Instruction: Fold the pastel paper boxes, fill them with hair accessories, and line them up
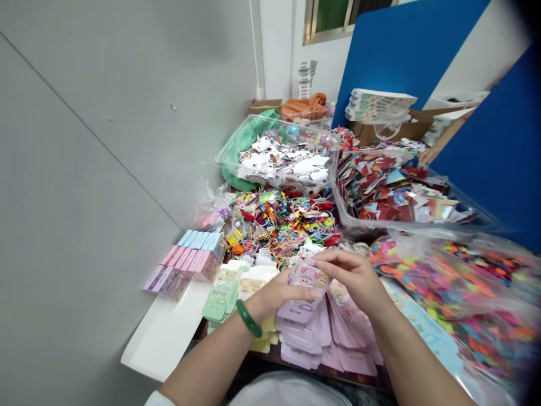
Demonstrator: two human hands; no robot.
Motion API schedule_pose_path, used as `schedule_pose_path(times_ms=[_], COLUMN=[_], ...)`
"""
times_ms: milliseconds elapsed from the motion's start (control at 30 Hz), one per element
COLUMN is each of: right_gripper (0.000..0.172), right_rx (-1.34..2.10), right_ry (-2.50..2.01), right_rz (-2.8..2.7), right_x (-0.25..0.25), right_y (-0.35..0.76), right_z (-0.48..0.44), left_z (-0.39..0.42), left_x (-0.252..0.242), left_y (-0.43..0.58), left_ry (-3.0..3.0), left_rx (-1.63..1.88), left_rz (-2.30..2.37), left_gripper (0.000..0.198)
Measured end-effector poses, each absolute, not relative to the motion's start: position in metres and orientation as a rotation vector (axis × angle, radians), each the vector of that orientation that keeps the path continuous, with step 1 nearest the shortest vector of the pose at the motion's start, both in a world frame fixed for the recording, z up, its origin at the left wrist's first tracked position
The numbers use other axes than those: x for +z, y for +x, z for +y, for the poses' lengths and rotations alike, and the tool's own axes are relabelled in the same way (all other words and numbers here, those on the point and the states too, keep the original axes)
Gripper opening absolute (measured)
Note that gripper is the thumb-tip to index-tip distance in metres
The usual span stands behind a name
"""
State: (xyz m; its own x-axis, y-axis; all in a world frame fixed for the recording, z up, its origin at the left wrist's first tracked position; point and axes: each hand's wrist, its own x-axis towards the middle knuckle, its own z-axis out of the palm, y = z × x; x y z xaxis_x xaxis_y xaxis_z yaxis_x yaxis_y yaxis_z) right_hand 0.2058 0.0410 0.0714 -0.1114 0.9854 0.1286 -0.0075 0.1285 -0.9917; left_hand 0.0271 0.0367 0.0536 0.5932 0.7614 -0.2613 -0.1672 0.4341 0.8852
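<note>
My left hand (273,294), below a green bangle (248,318), grips a small purple printed carton (307,279) with the thumb across its front. At the carton's upper end, the fingers of my right hand (353,276) are closed on the edge or flap; the exact hold is partly hidden. Beneath my hands lie stacks of flat purple cartons (298,352) and fanned flat pink cartons (349,341). Flat green cartons (220,296) and yellow cartons (268,337) sit to the left. Light blue flat cartons (426,318) lie right of my right hand.
Formed boxes (192,262) stand in rows on a white board (169,332) by the grey wall. Beyond my hands spreads a heap of colourful bands and trinkets (283,223). Clear tubs (338,197) hold cards; bagged colourful pieces (477,293) lie right. Another person's hand (429,155) reaches in.
</note>
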Motion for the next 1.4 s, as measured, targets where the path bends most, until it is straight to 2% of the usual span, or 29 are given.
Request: schedule_pose_path(times_ms=[167, 300, 533, 633, 733, 833, 933, 1000, 1033, 1133, 1167, 1267, 1400], right_gripper=[0.017, 0.018, 0.031, 0.027, 0.020, 0.031, 0.042, 0.038, 0.033, 0.021, 0.019, 0.022, 0.023], right_rx=[1.039, 0.977, 0.889, 0.836, 0.905, 1.144, 1.249, 1.238, 1.219, 1.010, 0.888, 0.512, 0.366], right_ry=[-1.016, -0.941, -0.886, -0.916, -1.015, -1.225, -1.392, -1.441, -1.470, -1.621, -1.689, -1.902, -2.111], right_rz=[-1.491, -1.548, -1.552, -1.515, -1.476, -1.307, -1.226, -1.300, -1.348, -1.448, -1.444, -1.339, -1.308], right_x=[0.062, 0.057, 0.050, 0.051, 0.054, 0.056, 0.052, 0.049, 0.048, 0.055, 0.060, 0.076, 0.077], right_y=[0.208, 0.207, 0.200, 0.198, 0.199, 0.204, 0.206, 0.205, 0.205, 0.220, 0.232, 0.276, 0.319], right_z=[0.039, 0.039, 0.032, 0.031, 0.036, 0.047, 0.056, 0.062, 0.065, 0.087, 0.099, 0.143, 0.200], left_z=[0.036, 0.039, 0.042, 0.039, 0.038, 0.045, 0.053, 0.055, 0.055, 0.053, 0.052, 0.050, 0.045], left_x=[0.048, 0.051, 0.050, 0.051, 0.049, 0.045, 0.041, 0.039, 0.038, 0.037, 0.036, 0.036, 0.043], left_y=[0.030, 0.031, 0.030, 0.031, 0.033, 0.030, 0.023, 0.019, 0.017, 0.015, 0.015, 0.012, 0.010], left_ry=[0.804, 0.892, 0.853, 0.843, 0.755, 0.694, 0.998, 1.399, 1.567, 1.653, 1.571, 1.337, 1.485], left_rx=[0.662, 0.661, 0.707, 0.728, 0.743, 0.859, 1.039, 1.075, 1.058, 0.994, 0.989, 0.995, 1.049], left_rz=[0.742, 0.756, 0.683, 0.728, 0.752, 0.771, 0.837, 0.834, 0.813, 0.766, 0.775, 0.823, 0.752], left_gripper=[0.048, 0.045, 0.043, 0.042, 0.044, 0.049, 0.048, 0.054, 0.050, 0.022, 0.019, 0.025, 0.019])
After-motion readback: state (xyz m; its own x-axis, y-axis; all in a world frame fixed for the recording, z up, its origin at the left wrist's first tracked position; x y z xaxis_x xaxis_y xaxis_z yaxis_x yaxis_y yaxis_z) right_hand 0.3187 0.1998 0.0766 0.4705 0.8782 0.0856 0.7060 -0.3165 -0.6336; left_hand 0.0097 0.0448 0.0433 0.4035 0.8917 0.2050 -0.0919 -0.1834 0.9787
